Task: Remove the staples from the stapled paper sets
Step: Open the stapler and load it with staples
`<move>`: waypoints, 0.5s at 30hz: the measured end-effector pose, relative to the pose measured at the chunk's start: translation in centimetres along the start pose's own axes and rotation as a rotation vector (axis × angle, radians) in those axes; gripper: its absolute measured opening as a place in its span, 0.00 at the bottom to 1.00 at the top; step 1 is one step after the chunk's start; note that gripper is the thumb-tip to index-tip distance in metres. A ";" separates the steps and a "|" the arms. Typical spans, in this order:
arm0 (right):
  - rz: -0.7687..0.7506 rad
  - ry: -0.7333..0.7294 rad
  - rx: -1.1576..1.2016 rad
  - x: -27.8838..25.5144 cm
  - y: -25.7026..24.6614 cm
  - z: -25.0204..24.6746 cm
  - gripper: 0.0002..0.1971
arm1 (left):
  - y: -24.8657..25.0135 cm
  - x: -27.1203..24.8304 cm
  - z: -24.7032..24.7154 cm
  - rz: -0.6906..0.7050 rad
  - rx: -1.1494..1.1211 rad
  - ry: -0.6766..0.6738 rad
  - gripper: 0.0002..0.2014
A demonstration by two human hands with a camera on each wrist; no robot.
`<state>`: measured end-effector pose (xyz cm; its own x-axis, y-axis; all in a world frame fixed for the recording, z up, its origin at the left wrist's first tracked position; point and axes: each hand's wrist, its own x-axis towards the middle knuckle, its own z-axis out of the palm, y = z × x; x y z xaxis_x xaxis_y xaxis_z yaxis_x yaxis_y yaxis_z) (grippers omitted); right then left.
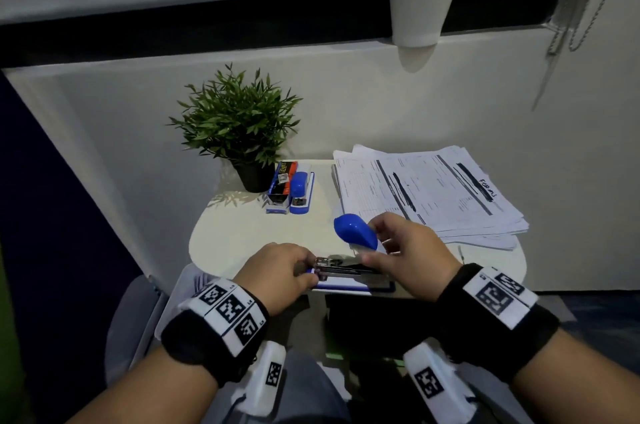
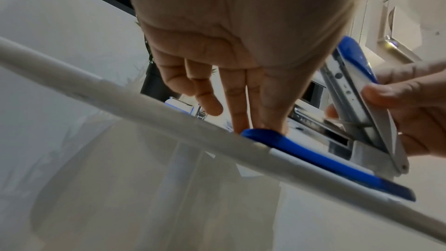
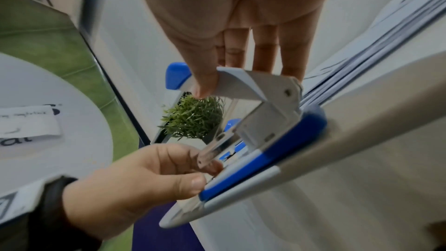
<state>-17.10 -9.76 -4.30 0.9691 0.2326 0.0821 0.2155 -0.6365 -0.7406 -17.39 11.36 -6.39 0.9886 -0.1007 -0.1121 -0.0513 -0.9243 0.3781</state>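
Small rounded white table (image 1: 242,233) set against pale wall panel. Blue-and-white stapler (image 1: 349,261) opened at near edge: lid pinched by right hand (image 1: 408,250), metal front pinched by left hand (image 1: 277,273). Printed paper stack (image 1: 426,195) laid far right.

Head camera looked forward and down from above onto the small rounded white table (image 1: 242,233), forearms in the foreground. Left wrist camera sat low, very close, under the table's near edge, facing up along the palm. Right wrist camera likewise, angled leftward. All three shared the opened blue-and-white stapler (image 1: 353,233) (image 2: 313,152) (image 3: 260,131); head and right wrist views shared the green potted plant (image 1: 239,118) (image 3: 193,121).
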 end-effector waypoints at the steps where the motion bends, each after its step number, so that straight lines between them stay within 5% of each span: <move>1: -0.005 -0.003 0.043 -0.1 0.3 0.0 0.17 | 0.1 0.0 0.1 -0.002 0.006 0.000 0.13; 8: -0.132 -0.035 -0.029 -1.1 0.3 0.0 0.33 | 0.4 -0.6 0.7 0.010 -0.055 0.040 0.18; 15: -0.171 0.036 -0.131 -0.9 0.9 0.8 0.21 | 0.5 -1.0 1.1 0.074 0.058 0.098 0.18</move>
<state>-17.83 -9.99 -5.58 0.9203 0.3207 0.2242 0.3885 -0.6805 -0.6213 -18.59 10.56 -7.04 0.9907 -0.1358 0.0051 -0.1299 -0.9356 0.3282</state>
